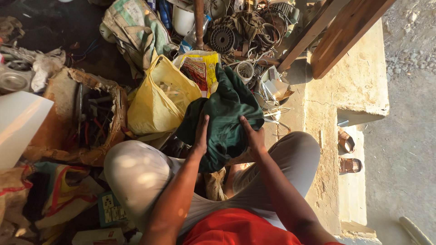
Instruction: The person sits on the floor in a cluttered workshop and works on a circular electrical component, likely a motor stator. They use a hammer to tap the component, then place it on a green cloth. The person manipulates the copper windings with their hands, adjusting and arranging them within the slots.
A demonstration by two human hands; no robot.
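Observation:
I sit cross-legged in pale trousers and a red shirt. Both hands hold a crumpled dark green cloth (227,118) in front of my knees. My left hand (200,134) grips its left side, fingers pointing up along the fabric. My right hand (253,135) clutches the right side, thumb over a fold. Whatever lies under the cloth is hidden.
A yellow plastic bag (156,102) and a printed yellow sack (202,68) stand just behind the cloth. A torn cardboard box of tools (91,120) is at the left. Motor parts and wires (236,31) pile at the back. Wooden beams (336,31), a concrete ledge and sandals (347,152) lie right.

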